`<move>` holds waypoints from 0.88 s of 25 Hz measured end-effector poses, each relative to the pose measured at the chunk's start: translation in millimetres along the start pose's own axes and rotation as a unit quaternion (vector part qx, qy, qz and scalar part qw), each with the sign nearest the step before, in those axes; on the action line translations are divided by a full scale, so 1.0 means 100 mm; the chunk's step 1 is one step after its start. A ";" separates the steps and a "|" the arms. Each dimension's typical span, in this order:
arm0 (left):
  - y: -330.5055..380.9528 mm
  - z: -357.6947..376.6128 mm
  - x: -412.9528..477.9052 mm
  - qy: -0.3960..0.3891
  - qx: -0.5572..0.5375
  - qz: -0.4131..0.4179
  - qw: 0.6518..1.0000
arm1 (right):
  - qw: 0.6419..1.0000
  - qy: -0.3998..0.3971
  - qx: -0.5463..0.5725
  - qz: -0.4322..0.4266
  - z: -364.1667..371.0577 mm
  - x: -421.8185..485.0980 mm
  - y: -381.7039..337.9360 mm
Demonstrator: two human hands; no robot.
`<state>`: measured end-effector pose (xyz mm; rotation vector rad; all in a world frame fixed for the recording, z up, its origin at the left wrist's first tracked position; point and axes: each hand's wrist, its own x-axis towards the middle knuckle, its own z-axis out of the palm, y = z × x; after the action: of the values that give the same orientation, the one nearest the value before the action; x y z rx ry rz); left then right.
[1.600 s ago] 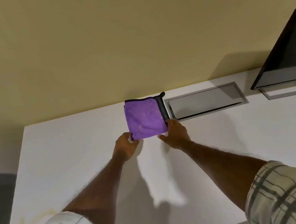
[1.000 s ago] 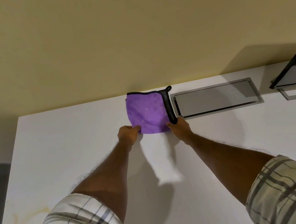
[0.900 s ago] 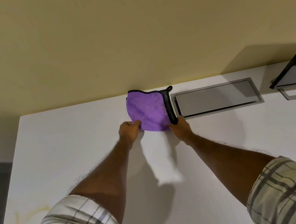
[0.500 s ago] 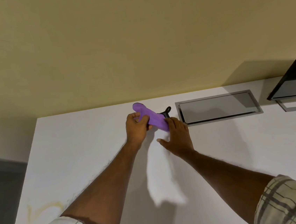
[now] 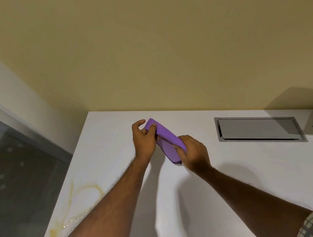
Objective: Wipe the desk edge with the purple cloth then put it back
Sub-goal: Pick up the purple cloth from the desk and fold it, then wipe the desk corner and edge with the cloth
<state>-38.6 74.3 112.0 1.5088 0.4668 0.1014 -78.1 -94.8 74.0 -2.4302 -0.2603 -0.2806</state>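
Both hands grip the folded purple cloth (image 5: 165,136) above the white tabletop (image 5: 235,177): the left hand (image 5: 144,139) pinches its far end, the right hand (image 5: 193,154) clasps its near end. Bare tabletop lies left of the left grip, out to the stained left edge (image 5: 66,187); the cable hatch (image 5: 257,129) sits right of the right grip. Half a second ago the cloth was nearer the wall (image 5: 144,52), beside the hatch.

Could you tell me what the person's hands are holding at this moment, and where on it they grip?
Both hold the folded purple cloth: the left hand pinches its far end, and the right hand grips its near end.
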 end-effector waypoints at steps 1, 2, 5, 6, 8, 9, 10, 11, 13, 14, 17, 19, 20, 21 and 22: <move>0.01 -0.15 -0.05 0.009 -0.001 0.007 1.000 | 1.000 -0.006 0.008 0.000 0.02 -0.02 -0.11; 0.02 -0.32 -0.09 0.017 -0.001 0.012 1.000 | 1.000 -0.010 0.012 -0.003 0.05 -0.05 -0.22; 0.04 -0.82 -0.25 0.035 0.006 -0.002 0.999 | 1.000 -0.016 0.007 -0.017 0.16 -0.21 -0.58; 0.05 -0.96 -0.32 0.034 -0.002 -0.016 0.999 | 1.000 -0.020 0.009 -0.019 0.20 -0.28 -0.69; 0.07 -1.17 -0.50 0.023 -0.024 -0.040 0.999 | 0.999 -0.035 0.021 -0.024 0.31 -0.43 -0.92; 0.06 -1.26 -0.61 0.019 -0.030 -0.048 0.998 | 0.998 -0.042 0.031 -0.032 0.39 -0.52 -1.06; 0.03 -1.33 -0.71 0.013 -0.029 -0.054 0.998 | 0.997 -0.049 0.043 -0.043 0.47 -0.61 -1.18; 0.00 -1.39 -0.82 0.007 -0.018 -0.056 0.998 | 0.995 -0.058 0.061 -0.053 0.54 -0.70 -1.30; -0.08 -1.53 -0.99 0.002 0.019 -0.050 0.999 | 0.988 -0.090 0.108 -0.061 0.68 -0.91 -1.51; -0.12 -1.64 -1.06 0.001 0.037 -0.040 0.998 | 0.983 -0.111 0.131 -0.062 0.74 -1.01 -1.60; -0.17 -1.99 -1.23 -0.026 0.084 0.017 0.996 | 0.964 -0.160 0.196 -0.081 0.84 -1.25 -1.76; -0.16 -2.24 -1.34 -0.053 0.102 0.060 0.992 | 0.956 -0.160 0.222 -0.111 0.87 -1.35 -1.87; -0.14 -2.36 -1.39 -0.067 0.110 0.084 0.988 | 0.961 -0.130 0.210 -0.123 0.88 -1.38 -1.91; -0.12 -2.46 -1.42 -0.082 0.119 0.105 0.984 | 0.972 -0.077 0.180 -0.130 0.89 -1.38 -1.95; -0.10 -2.56 -1.46 -0.097 0.129 0.123 0.979 | 0.983 -0.015 0.133 -0.127 0.88 -1.37 -2.00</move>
<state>-264.7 262.1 138.7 1.8077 0.1380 0.0877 -248.9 97.8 90.9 -2.1378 -0.5867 -0.3005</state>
